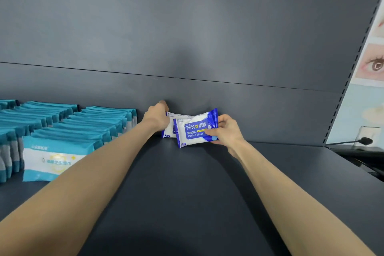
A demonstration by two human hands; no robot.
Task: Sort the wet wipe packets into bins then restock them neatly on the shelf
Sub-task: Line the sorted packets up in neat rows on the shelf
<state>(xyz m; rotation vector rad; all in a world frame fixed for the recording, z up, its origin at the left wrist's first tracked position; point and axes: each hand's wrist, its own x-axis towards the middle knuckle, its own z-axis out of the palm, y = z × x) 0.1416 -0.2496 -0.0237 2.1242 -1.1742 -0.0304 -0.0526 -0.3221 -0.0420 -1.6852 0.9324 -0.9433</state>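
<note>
left hand (157, 117) grasping rear blue packet (168, 129), right hand (227, 132) grasping front blue packet (196, 132), dark shelf (187, 183)

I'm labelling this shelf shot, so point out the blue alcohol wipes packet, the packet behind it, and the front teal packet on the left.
blue alcohol wipes packet (196, 130), head view, its printed label.
packet behind it (170, 128), head view, its white face.
front teal packet (52, 160), head view, its white band.
</note>
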